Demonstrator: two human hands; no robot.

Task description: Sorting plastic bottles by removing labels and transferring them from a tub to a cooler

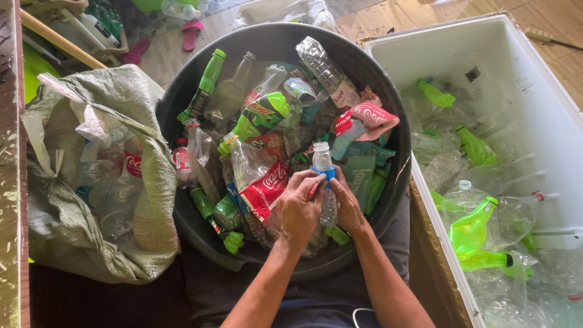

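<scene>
A small clear plastic bottle [323,159] with a white cap and a blue label stands upright between my hands, over the big black tub [388,115]. My left hand [299,206] wraps around the bottle's left side, fingers on the blue label. On the bottle's right side my right hand [347,205] grips the lower body. The tub beneath is piled with several crushed clear and green plastic bottles, some with red labels.
A white box [516,73] on the right holds several clear and green bottles without labels. A green woven sack [152,200] with bottles sits on the left. Wooden floor and pink sandals [192,31] lie beyond the tub.
</scene>
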